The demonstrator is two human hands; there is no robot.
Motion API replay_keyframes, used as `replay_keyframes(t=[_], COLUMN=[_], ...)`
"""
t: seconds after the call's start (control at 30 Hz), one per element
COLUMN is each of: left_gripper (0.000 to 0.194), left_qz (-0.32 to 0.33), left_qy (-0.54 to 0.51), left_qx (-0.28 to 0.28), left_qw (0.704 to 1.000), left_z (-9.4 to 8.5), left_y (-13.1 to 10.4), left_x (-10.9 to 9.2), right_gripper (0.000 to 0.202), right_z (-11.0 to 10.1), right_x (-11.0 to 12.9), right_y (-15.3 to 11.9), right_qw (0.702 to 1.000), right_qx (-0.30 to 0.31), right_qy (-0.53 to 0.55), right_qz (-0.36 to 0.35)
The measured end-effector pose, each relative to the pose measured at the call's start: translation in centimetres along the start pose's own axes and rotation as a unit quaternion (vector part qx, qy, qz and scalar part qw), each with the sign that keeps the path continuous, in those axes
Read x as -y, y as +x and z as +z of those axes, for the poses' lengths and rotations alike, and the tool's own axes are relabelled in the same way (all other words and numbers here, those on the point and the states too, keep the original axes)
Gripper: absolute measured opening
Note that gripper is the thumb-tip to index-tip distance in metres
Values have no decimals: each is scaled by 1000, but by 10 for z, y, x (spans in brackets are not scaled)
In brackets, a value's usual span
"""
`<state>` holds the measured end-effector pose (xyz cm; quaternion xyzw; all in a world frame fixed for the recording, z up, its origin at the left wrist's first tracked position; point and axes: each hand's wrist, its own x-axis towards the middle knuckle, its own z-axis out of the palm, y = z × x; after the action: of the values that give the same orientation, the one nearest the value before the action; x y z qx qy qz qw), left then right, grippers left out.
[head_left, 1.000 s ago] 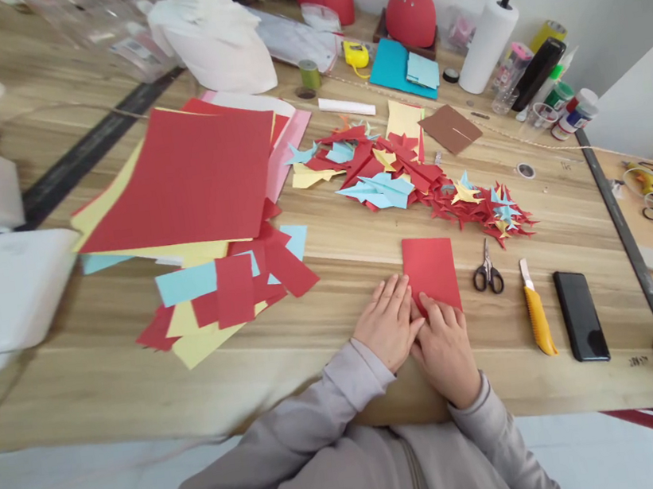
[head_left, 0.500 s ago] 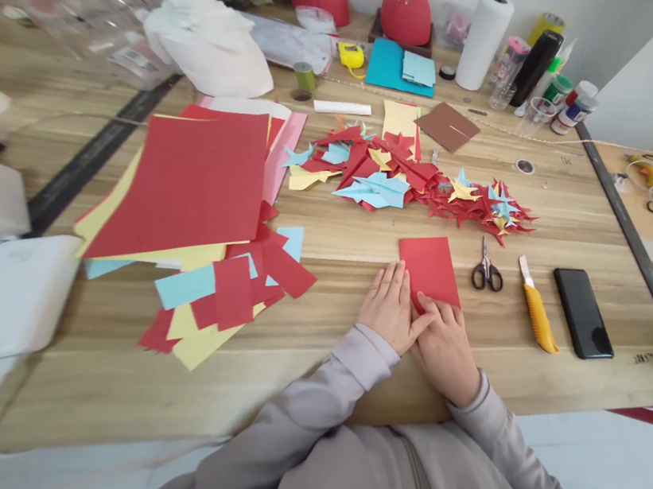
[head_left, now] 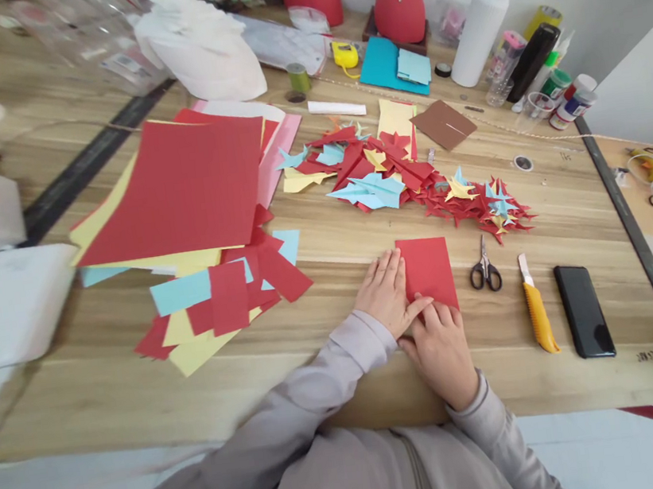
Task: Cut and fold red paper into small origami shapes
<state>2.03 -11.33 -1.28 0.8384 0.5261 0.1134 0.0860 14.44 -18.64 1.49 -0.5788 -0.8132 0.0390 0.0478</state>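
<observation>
A red paper rectangle [head_left: 428, 270] lies flat on the wooden table in front of me. My left hand [head_left: 385, 294] rests on its left edge, fingers stretched out and pointing away from me. At the near edge of the paper is my right hand [head_left: 441, 346], fingers lying over it and thumb out to the left. The two hands meet near the paper's lower left corner, which they hide. Small scissors [head_left: 485, 270] lie just right of the paper, with a yellow cutter [head_left: 536, 309] beyond them.
Folded paper pieces [head_left: 407, 174] form a long heap behind the hands. Large red sheets [head_left: 180, 187] and cut strips [head_left: 229, 296] lie to the left. A black phone [head_left: 584, 311] is at the right; a white power bank [head_left: 10, 306] sits at far left.
My right thumb has moved out leftward from beside the paper's near edge. My left hand stays flat on the paper's left edge. The whole view has shifted slightly.
</observation>
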Motion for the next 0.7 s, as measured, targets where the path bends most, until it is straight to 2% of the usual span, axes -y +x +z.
replay_keyframes(t=[0.43, 0.7], left_gripper=[78, 78], left_qz=[-22, -18], left_qy=[11, 17], left_qx=[14, 3], left_qw=[1000, 1000], left_z=[-5, -8], left_y=[16, 26], left_x=[2, 7], right_gripper=[49, 54], right_z=[-3, -5], right_x=[1, 0], right_y=[1, 2], right_qw=[1000, 1000], right_qx=[19, 23], right_qy=[0, 1], right_qz=[6, 7])
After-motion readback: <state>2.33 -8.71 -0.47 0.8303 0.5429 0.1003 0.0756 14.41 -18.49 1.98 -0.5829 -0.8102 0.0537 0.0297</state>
